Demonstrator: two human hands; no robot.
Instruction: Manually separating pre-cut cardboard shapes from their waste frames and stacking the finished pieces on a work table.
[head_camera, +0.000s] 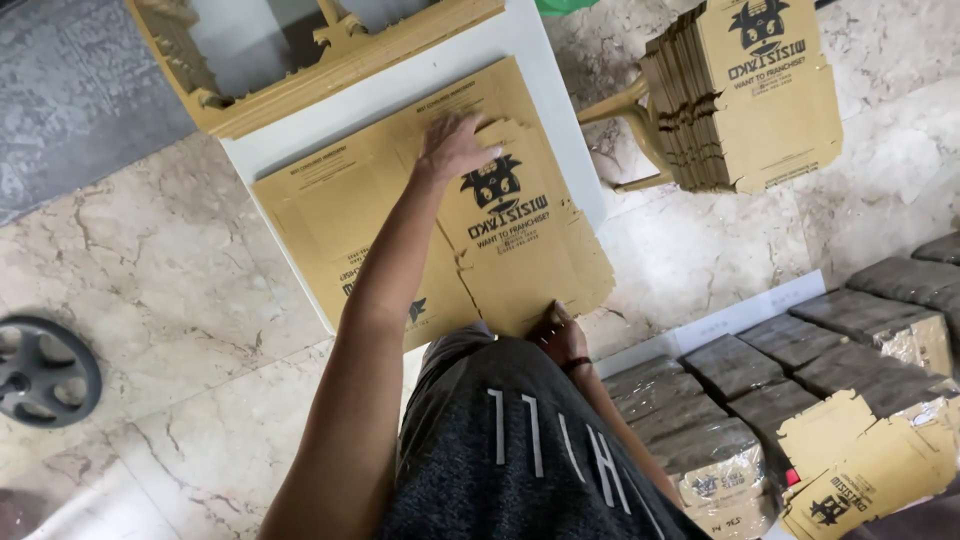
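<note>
A flat brown cardboard box blank (520, 250) with a black printed emblem lies on top of a larger flat cardboard sheet (330, 215) on a white table (545, 100). My left hand (455, 148) reaches forward and presses flat on the far edge of the blank, fingers spread. Close to my body, my right hand (560, 335) grips the blank's near edge; it wears a dark wristband. My dark grey shorts fill the lower middle of the view.
A pile of cardboard cut-out frames (300, 70) sits at the table's far end. A stack of printed blanks (745, 95) rests on a stool at right. Wrapped bundles (760, 400) and loose blanks (870, 470) lie on the marble floor; a dark wheel (40, 372) is at left.
</note>
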